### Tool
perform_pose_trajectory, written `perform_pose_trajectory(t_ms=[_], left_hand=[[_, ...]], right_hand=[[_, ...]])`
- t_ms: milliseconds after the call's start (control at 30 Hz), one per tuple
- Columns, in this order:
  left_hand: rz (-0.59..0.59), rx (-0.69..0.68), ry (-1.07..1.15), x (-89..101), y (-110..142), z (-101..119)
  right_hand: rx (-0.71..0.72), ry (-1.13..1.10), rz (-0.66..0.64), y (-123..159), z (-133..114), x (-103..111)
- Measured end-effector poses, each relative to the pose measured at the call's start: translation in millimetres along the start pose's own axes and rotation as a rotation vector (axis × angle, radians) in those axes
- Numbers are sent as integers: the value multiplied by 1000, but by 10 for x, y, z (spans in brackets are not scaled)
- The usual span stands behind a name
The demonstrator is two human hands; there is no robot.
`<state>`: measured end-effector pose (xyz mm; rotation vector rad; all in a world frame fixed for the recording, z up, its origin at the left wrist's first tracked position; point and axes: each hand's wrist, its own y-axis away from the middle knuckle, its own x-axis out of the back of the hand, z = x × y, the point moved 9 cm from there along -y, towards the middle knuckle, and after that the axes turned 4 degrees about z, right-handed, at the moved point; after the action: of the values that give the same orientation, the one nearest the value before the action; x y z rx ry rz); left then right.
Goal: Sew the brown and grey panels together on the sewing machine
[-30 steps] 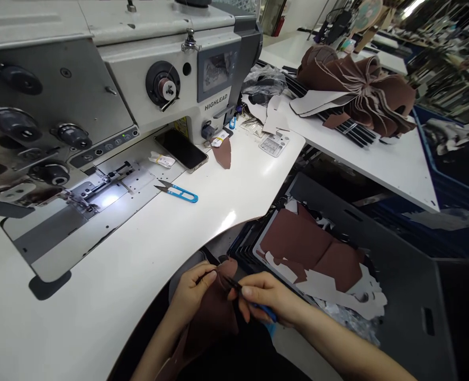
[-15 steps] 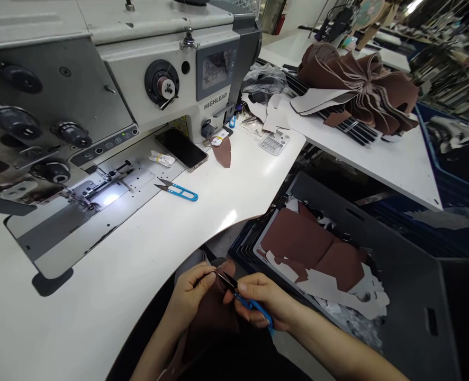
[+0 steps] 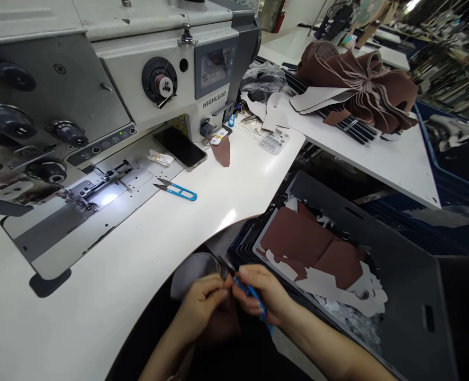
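Observation:
In my lap, below the table edge, lies a brown leather-like piece (image 3: 222, 321) with its grey underside (image 3: 192, 275) partly turned up. My left hand (image 3: 203, 307) is closed in a pinch at the upper part of this piece; the fingertips are slightly blurred. My right hand (image 3: 264, 293) wraps around blue-handled thread snips (image 3: 252, 295), whose dark blades point up and left, close to the left fingertips. Whether the blades touch the piece I cannot tell. A second pair of blue thread snips (image 3: 177, 189) rests on the white table.
A sewing machine (image 3: 214, 114) stands on the white table (image 3: 139, 264), with a phone (image 3: 181, 148) and a brown scrap (image 3: 221, 152) beside it. At right, a grey bin (image 3: 401, 286) holds brown and white pieces. Bundled brown pieces (image 3: 361, 87) lie on the side table (image 3: 393, 164).
The brown piece has shifted, and its grey underside now shows more. My left hand has moved slightly right and down, closer to the right. The snips have turned more upright.

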<state>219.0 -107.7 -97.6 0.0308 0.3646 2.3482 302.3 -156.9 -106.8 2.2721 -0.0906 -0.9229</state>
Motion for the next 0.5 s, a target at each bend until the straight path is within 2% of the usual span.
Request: perform_pose_trajectory(t_ms=[33,100,167,233,267,300,367,433,500], left_hand=[[-51,1,6,-83,19,-6],[-57,4,0,-121,40,-1],[-8,6,-27,-58,36,25],[9,-6,-51,3,21,67],[12,-10,-64,29,14,81],[28,-8,-82,64,8,83],[107,21,-119,173,13,51],[170,59,-137,269,46,-6],[181,49,-132,315,93,-26]], right_hand=[[33,10,27,0,-57,30],[121,125,69,32,-191,77],[312,408,112,111,-404,75],[545,763,133,216,-609,-36],[610,928,125,240,-647,-111],[620,1064,109,229,-641,-170],[538,1235,83,143,-567,-222],[460,1308,67,58,-498,-250],[449,1312,23,12,-458,-312]])
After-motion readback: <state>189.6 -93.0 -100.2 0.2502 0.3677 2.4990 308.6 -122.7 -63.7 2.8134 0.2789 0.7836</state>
